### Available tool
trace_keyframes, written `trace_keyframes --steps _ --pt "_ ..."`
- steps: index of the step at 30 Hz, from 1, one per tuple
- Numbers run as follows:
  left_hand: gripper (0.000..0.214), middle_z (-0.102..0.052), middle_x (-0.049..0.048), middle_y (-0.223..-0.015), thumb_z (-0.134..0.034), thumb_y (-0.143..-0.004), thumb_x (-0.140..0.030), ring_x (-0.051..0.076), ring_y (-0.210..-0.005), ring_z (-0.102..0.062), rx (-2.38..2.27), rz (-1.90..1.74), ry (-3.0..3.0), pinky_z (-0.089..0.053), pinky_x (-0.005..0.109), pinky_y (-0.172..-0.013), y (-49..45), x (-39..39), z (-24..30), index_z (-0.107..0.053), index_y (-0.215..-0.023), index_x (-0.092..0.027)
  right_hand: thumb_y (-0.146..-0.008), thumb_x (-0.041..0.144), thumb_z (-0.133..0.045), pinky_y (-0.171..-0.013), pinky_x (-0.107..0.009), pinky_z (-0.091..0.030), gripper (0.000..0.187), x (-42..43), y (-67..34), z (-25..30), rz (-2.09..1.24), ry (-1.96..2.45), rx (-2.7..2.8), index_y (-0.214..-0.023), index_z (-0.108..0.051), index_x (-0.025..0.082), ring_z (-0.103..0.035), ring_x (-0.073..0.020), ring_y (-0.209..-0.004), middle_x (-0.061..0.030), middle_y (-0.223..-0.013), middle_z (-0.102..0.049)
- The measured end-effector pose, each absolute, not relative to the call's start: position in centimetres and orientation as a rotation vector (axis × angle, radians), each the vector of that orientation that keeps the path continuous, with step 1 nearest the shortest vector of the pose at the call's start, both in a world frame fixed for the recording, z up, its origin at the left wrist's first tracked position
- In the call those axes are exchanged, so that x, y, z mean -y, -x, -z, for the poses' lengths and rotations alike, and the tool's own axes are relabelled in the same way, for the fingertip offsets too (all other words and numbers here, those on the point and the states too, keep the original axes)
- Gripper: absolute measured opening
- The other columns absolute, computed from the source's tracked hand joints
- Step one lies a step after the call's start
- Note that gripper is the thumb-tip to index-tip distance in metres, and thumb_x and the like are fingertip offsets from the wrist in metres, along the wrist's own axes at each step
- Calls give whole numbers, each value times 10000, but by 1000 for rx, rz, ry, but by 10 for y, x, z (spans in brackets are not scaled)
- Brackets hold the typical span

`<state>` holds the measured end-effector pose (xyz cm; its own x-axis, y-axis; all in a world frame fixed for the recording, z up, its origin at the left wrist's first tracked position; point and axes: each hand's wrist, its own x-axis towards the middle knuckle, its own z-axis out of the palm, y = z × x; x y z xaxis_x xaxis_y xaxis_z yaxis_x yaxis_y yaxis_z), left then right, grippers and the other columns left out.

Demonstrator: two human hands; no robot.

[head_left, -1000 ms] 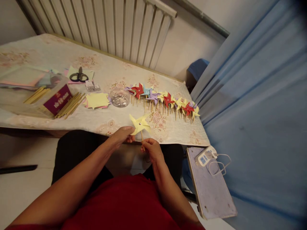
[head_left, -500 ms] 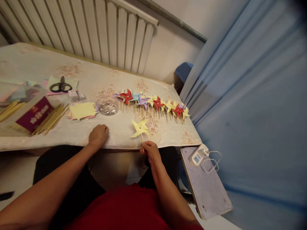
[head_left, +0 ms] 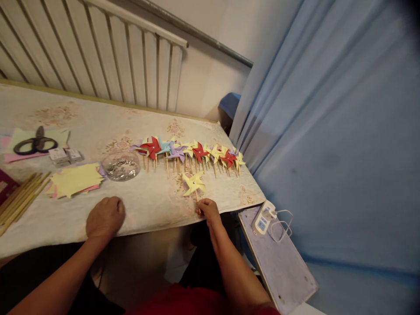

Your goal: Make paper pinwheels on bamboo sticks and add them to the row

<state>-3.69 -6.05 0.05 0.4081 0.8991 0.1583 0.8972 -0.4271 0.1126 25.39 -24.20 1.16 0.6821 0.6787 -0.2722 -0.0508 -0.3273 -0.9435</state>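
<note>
My right hand [head_left: 208, 210] pinches the stick of a yellow paper pinwheel [head_left: 194, 183] at the table's front edge. The pinwheel's blades face up, with a small pin at their centre. Behind it lies a row of finished pinwheels [head_left: 199, 152] in red, yellow, purple and blue, their sticks toward me. My left hand [head_left: 105, 216] rests on the table as a closed fist; its palm side is hidden. Nearest to that fist are a clear round dish of small metal pins [head_left: 121, 167] and a stack of cut paper pieces [head_left: 77, 180].
Black-handled scissors [head_left: 36, 143] lie on coloured paper at the left, beside two small boxes [head_left: 64, 155]. Wooden sticks [head_left: 24, 199] are piled at the left edge. A stool [head_left: 284, 267] with a white power strip [head_left: 263, 218] stands right of the table, before a blue curtain [head_left: 334, 144].
The view has swung to the right and closer to the table. My right hand has carried the yellow pinwheel rightward, over the printed flowers. My left fist stays on the table.
</note>
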Motion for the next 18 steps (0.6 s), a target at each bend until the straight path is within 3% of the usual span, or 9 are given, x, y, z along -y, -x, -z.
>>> trace_keyframes --steps 5,18 --pt "360 -662 158 -915 -259 -964 -304 310 -855 -605 -1688 -273 -2647 -398 383 -716 37 60 -1 -583 -843 -204 -670 278 -577 -487 -214 -313 108 236 -283 -12 -722 1922 624 -596 -582 199 -399 -91 -452 76 -454 -502" --pt "390 -651 118 -923 -206 -971 -330 280 -880 -616 -1723 -177 -2639 -414 365 -729 35 59 -6 -559 -836 -235 -761 89 -615 -636 -233 -315 188 227 -309 -16 -664 2277 1108 -606 -669 181 -525 -125 -641 15 -615 -634"
